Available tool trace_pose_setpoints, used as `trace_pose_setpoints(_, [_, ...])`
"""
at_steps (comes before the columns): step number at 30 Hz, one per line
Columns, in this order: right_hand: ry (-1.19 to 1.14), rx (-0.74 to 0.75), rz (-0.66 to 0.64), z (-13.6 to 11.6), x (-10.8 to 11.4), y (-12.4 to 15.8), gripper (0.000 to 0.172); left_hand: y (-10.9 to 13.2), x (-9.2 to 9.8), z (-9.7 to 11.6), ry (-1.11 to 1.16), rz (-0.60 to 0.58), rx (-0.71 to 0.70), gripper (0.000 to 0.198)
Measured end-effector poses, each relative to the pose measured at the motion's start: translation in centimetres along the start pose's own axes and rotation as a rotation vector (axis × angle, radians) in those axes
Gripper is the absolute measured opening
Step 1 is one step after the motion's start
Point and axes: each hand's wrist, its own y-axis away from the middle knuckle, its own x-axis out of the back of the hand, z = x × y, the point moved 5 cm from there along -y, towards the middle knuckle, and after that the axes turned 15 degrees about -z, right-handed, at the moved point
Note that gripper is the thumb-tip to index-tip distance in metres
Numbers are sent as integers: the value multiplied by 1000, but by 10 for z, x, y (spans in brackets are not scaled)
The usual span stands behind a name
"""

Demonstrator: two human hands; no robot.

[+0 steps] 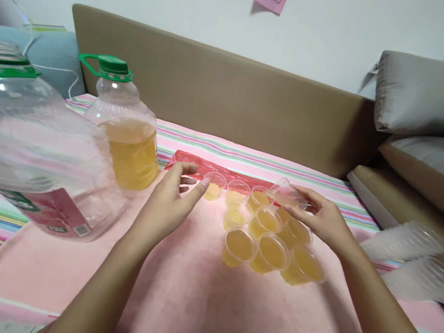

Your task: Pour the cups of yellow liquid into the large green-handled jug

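Note:
In my right hand (319,214) is a clear plastic cup (288,194), tilted on its side above the back of a group of cups. My left hand (178,196) hovers beside the leftmost filled cup (213,188), fingers apart and holding nothing; whether a fingertip touches the rim I cannot tell. Several clear cups with yellow liquid (266,223) stand close together on a pink mat (184,305). Those at the front, such as one cup (240,245), look fuller than the back ones. My right hand and the tilted cup partly hide the cups behind them.
A big clear jug (41,145) with a green collar stands near left. Behind it is a green-capped jug (128,147) partly full of yellow liquid. Stacked cups (411,242) lie at right below cushions (432,98). A red plastic package (205,168) lies behind the cups.

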Motion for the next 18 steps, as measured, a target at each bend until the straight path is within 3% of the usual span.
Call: trace_pose_setpoints(18, [-73, 5, -7, -9, -8, 0, 68, 1, 0, 0, -12, 1, -4, 48])
